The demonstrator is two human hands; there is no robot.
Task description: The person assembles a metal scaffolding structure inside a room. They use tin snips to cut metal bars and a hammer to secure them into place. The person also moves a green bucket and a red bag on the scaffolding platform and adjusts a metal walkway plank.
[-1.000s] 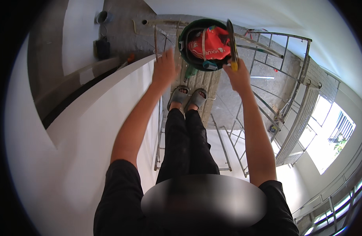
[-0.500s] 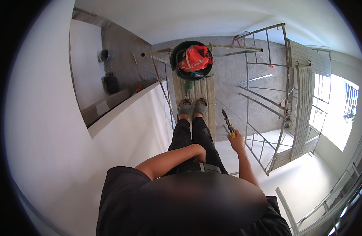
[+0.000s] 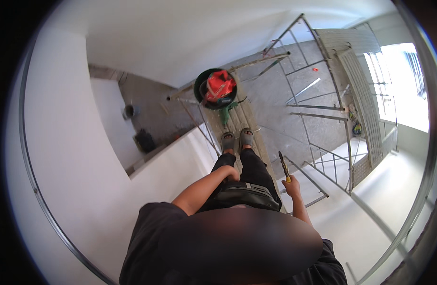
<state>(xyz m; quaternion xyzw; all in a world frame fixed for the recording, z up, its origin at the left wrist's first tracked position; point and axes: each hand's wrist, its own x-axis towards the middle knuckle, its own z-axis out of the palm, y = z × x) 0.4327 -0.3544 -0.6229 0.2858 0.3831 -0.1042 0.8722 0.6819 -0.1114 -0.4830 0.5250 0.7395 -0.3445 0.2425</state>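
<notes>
Right hand [image 3: 292, 186]: closed round the yellow grip of a pair of pliers [image 3: 284, 166], whose long axis points up and away from you, toward the plank ahead. Left hand [image 3: 231, 174]: resting at your waist beside the black pouch [image 3: 242, 194]; whether it is open or closed, you cannot tell. Plank [image 3: 237, 121]: runs lengthwise under your sandals [image 3: 237, 140]. Green bucket [image 3: 215, 88]: at the plank's far end, well apart from both hands, holding red items. Surroundings: scaffold rails [image 3: 313, 142], white wall to your left, grey floor below.
</notes>
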